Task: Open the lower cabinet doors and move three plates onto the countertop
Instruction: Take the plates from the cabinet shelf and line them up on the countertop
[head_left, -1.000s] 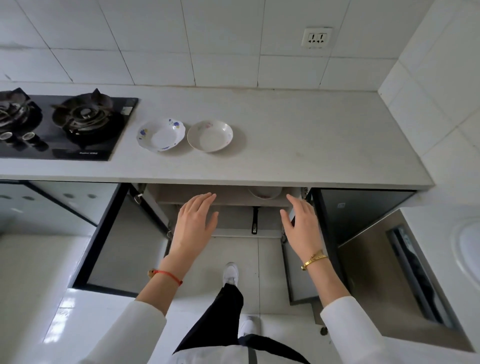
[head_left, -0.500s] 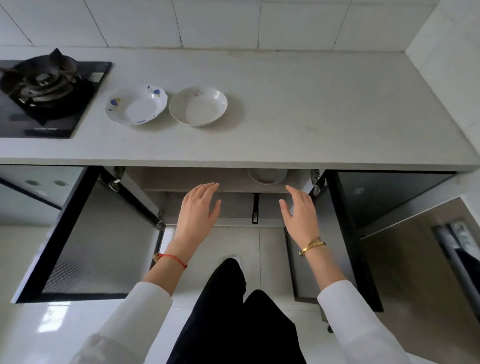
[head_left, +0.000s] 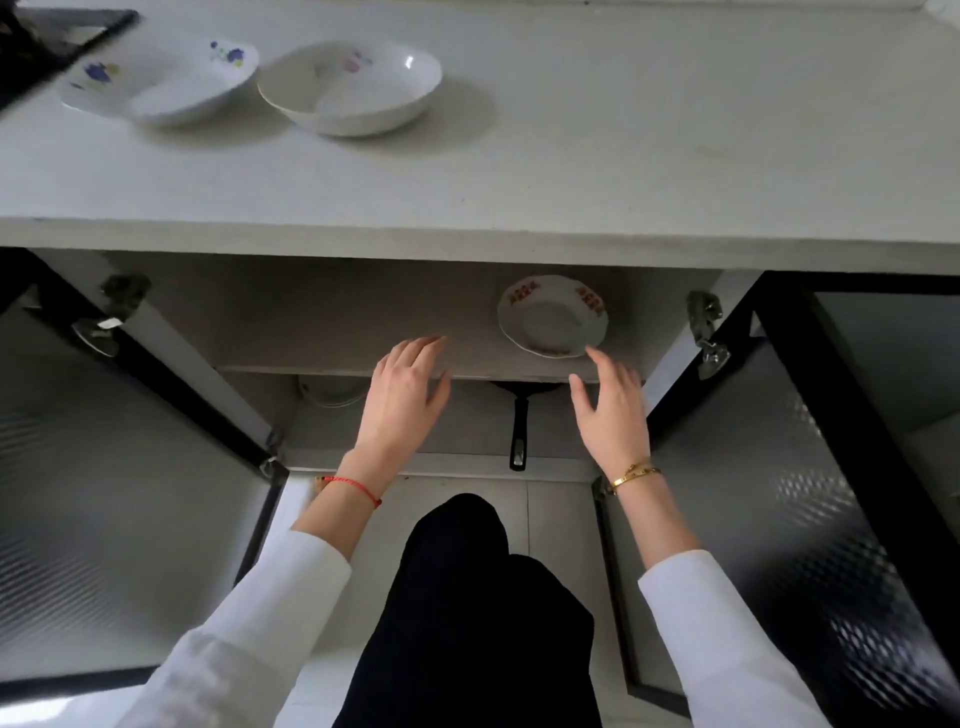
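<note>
Both lower cabinet doors stand wide open, the left door (head_left: 119, 499) and the right door (head_left: 810, 467). Two white plates rest on the countertop (head_left: 623, 130): one with blue flowers (head_left: 166, 78), one with a faint pink mark (head_left: 353, 85). A third plate with red rim marks (head_left: 551, 316) lies on the cabinet's upper shelf (head_left: 332, 332) at the right. My left hand (head_left: 408, 397) hovers open at the shelf's front edge. My right hand (head_left: 613, 410) is open just below and right of that plate, fingertips close to its rim.
A black frying pan (head_left: 519, 426) lies on the bottom shelf with its handle toward me. Another white dish (head_left: 332, 392) shows partly under the upper shelf. The stove corner (head_left: 47, 36) is at the far left. My dark trousers (head_left: 467, 613) fill the floor space below.
The view has dropped and moved closer to the cabinet, so the shelf plate now shows in full. Both hands have reached forward to the shelf edge.
</note>
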